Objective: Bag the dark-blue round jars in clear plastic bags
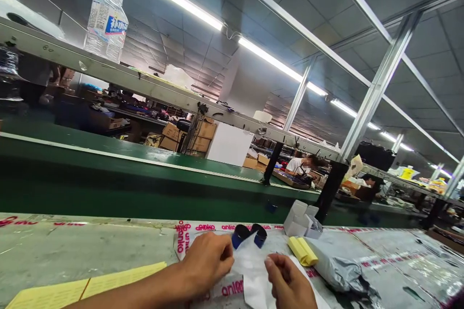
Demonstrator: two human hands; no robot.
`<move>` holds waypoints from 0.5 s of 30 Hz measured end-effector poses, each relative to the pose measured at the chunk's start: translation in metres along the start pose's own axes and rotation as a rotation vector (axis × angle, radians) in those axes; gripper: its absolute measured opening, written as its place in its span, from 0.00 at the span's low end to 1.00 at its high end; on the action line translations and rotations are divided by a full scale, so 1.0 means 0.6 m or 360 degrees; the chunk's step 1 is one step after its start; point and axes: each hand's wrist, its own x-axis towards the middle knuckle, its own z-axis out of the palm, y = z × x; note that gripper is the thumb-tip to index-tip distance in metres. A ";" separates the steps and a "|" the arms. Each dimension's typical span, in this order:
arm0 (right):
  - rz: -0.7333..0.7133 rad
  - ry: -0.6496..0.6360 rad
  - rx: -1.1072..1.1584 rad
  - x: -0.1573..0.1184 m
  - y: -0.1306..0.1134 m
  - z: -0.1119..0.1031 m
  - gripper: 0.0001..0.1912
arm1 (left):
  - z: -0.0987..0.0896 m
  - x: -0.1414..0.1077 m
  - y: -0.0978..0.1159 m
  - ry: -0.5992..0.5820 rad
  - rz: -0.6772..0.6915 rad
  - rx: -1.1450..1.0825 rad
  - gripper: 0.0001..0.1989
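Observation:
My left hand (208, 260) is at the lower centre with its fingers curled in, beside a thin white sheet (253, 270). To the right, my right hand (290, 282) has its thumb and fingertips pressed together near the sheet's right side. What either hand holds, if anything, is too small to make out. Just behind the sheet stand two dark blue curved pieces (239, 235). The white sheet lies over a wrapping printed with pink letters (200, 226).
Yellow printed paper (87, 282) lies at the lower left. Folded yellow paper (302, 251), open white boxes (300, 219) and a grey plastic bag (337, 260) sit at the right. Behind runs a green belt (108, 183); above it, a bottle (107, 26) stands on a shelf. People sit farther back.

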 end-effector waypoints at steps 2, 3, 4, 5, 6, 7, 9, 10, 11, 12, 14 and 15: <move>0.0058 -0.0152 0.0107 0.032 -0.010 0.006 0.26 | 0.002 0.034 0.007 0.0069 -0.0034 -0.0039 0.05; 0.0035 -0.0189 0.0101 0.051 -0.016 0.009 0.26 | 0.002 0.056 0.009 0.0109 -0.0056 -0.0060 0.05; -0.0018 -0.0191 0.0068 0.072 -0.021 0.013 0.25 | 0.004 0.079 0.011 0.0154 -0.0076 -0.0074 0.05; -0.0080 -0.0161 0.0011 0.092 -0.025 0.017 0.23 | 0.006 0.102 0.012 0.0199 -0.0090 -0.0078 0.05; -0.0145 -0.0108 -0.0067 0.110 -0.026 0.021 0.21 | 0.009 0.124 0.011 0.0246 -0.0092 -0.0069 0.05; -0.0214 -0.0050 -0.0165 0.127 -0.025 0.025 0.19 | 0.013 0.144 0.009 0.0291 -0.0091 -0.0045 0.05; -0.0354 0.0053 -0.0409 0.148 -0.013 0.034 0.14 | 0.023 0.174 0.000 0.0346 -0.0088 0.0032 0.05; -0.0419 0.0082 -0.0540 0.154 -0.003 0.039 0.11 | 0.030 0.183 -0.007 0.0348 -0.0087 0.0081 0.06; -0.0478 0.0095 -0.0669 0.156 0.009 0.044 0.09 | 0.036 0.189 -0.014 0.0331 -0.0082 0.0134 0.05; -0.0527 0.0098 -0.0793 0.155 0.022 0.049 0.08 | 0.042 0.192 -0.023 0.0300 -0.0073 0.0189 0.05; -0.0598 0.0088 -0.1025 0.149 0.048 0.057 0.09 | 0.053 0.192 -0.042 0.0211 -0.0038 0.0301 0.03; -0.0616 0.0081 -0.1135 0.145 0.059 0.059 0.11 | 0.057 0.190 -0.052 0.0160 -0.0015 0.0357 0.03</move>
